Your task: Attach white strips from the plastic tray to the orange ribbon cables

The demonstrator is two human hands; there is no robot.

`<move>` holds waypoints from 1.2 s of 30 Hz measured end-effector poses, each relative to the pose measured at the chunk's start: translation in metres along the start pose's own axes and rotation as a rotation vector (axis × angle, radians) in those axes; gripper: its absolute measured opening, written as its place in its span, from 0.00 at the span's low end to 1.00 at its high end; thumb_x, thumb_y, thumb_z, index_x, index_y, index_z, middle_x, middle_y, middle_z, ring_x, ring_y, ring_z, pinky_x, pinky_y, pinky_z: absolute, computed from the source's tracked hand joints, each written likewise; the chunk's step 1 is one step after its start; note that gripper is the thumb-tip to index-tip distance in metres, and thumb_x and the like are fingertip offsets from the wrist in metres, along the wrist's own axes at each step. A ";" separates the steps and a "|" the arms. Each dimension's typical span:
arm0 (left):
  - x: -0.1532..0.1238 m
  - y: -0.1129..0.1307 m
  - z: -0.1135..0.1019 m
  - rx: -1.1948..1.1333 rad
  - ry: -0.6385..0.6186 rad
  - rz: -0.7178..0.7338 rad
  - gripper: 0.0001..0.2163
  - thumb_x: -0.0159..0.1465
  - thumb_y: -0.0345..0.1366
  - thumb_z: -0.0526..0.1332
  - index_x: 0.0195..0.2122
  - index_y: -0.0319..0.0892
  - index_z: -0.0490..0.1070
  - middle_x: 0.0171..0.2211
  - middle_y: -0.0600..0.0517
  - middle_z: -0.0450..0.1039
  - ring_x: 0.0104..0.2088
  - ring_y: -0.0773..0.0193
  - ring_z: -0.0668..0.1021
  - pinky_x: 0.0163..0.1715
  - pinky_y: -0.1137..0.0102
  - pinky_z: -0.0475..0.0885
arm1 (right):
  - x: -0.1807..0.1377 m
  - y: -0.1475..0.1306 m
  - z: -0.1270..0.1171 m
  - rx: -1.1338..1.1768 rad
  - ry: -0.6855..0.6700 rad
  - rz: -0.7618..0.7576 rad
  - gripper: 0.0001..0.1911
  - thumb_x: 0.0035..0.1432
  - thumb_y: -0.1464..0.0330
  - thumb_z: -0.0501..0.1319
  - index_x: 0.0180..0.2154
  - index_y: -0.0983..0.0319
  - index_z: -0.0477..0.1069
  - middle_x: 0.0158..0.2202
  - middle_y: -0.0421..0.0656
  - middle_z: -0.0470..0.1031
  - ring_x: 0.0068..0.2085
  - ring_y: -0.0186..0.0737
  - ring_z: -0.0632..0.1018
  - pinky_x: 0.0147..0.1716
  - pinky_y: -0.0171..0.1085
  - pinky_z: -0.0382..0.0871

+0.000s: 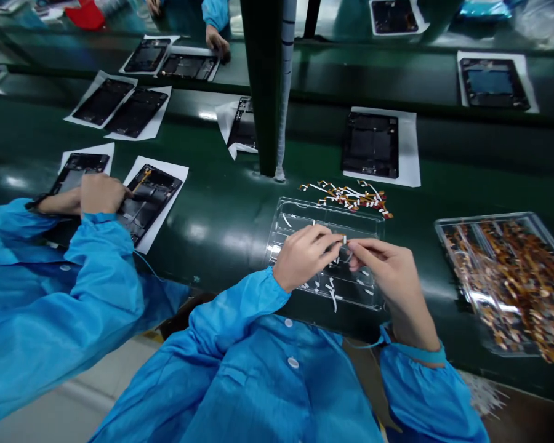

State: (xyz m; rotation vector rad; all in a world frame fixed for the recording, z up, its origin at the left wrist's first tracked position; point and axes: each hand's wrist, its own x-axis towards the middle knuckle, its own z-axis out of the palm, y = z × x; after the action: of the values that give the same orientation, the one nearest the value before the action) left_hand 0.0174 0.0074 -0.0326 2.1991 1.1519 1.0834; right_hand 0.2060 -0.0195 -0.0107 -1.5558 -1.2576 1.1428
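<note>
My left hand (305, 255) and my right hand (388, 271) meet above a clear plastic tray (300, 215) on the green belt. Their fingertips pinch one small flex strip (343, 245) between them, a thin piece with a white tab. White peeled tabs lie scattered in the tray under my hands. Just beyond the tray lies a loose pile of orange and white flex strips (351, 195). Both my sleeves are blue.
A second clear tray (447, 231) full of orange flex parts sits at right. Black tablet frames on white sheets (409, 147) lie along the belt. A co-worker in blue at left presses hands (99, 194) on one frame. A dark post (265, 86) stands mid-belt.
</note>
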 end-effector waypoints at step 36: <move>0.017 -0.015 -0.012 -0.210 0.026 -0.209 0.04 0.68 0.33 0.64 0.41 0.42 0.78 0.39 0.51 0.77 0.35 0.71 0.78 0.32 0.75 0.73 | -0.003 0.017 -0.014 -0.135 -0.097 0.012 0.10 0.61 0.56 0.68 0.38 0.54 0.83 0.40 0.42 0.82 0.40 0.42 0.79 0.40 0.40 0.72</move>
State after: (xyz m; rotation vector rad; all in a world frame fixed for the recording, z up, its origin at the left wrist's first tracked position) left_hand 0.0065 0.0305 -0.0277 1.8651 1.1901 1.0923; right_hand 0.2234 -0.0265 -0.0228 -1.6254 -1.4167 1.1735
